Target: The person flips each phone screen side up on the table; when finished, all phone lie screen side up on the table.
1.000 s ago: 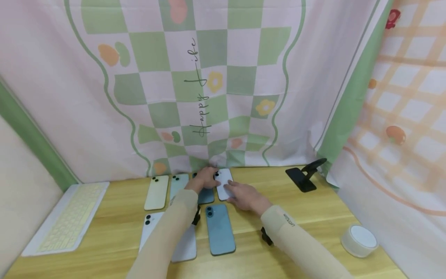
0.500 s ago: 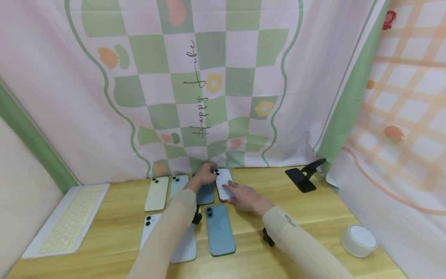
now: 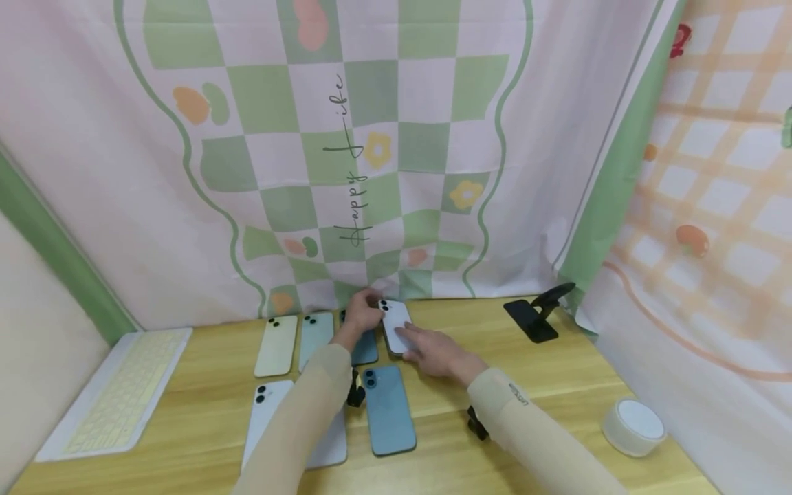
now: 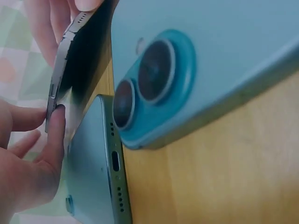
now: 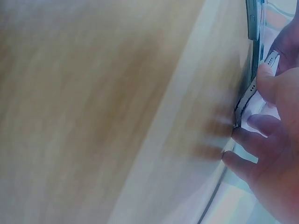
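Note:
Both hands hold a smartphone with a pale lavender back and dark lenses at its upper left. In the left wrist view the phone's metal edge is tilted, its dark face raised off the table. My left hand pinches the end by the lenses between thumb and finger. My right hand grips the near right end, thumb on the back in the right wrist view, other fingertips at the lower edge. A dark blue phone lies just left of it, partly under my left hand. A teal phone lies nearer.
A cream phone and a mint phone lie left in the back row. My left forearm partly covers a pale lavender device. A keyboard sits far left; a black stand and white round tub stand right.
The lavender phone's left edge has come up slightly from the table. My left thumb has drawn back from its back to its edge. The right hand keeps its hold.

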`<state>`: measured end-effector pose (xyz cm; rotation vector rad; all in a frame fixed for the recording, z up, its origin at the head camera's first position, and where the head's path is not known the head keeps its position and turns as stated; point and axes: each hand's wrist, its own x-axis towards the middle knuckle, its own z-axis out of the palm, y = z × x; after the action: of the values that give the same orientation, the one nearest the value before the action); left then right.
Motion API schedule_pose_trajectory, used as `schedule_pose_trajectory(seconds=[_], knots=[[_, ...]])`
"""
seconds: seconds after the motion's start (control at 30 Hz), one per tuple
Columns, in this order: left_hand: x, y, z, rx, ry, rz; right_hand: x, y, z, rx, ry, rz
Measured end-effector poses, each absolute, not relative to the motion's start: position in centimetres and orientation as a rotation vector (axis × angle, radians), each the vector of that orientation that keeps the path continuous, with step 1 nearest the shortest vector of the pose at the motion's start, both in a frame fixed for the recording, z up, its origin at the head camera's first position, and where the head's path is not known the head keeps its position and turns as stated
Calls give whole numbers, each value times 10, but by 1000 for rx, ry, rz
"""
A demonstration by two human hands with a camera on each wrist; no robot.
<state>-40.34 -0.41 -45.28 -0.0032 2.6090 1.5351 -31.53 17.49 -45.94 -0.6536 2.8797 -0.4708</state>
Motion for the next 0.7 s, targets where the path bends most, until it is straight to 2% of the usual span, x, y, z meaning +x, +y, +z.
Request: schedule_pose_trajectory(seconds=[0.2,0.7], knots=[[-406,-5,-457,-178,2406,1678,-314,175,-458,-660,2871,-483],[-398,-3,-441,-153,2428,1710,-324,181,-431,-671,2820,-804]])
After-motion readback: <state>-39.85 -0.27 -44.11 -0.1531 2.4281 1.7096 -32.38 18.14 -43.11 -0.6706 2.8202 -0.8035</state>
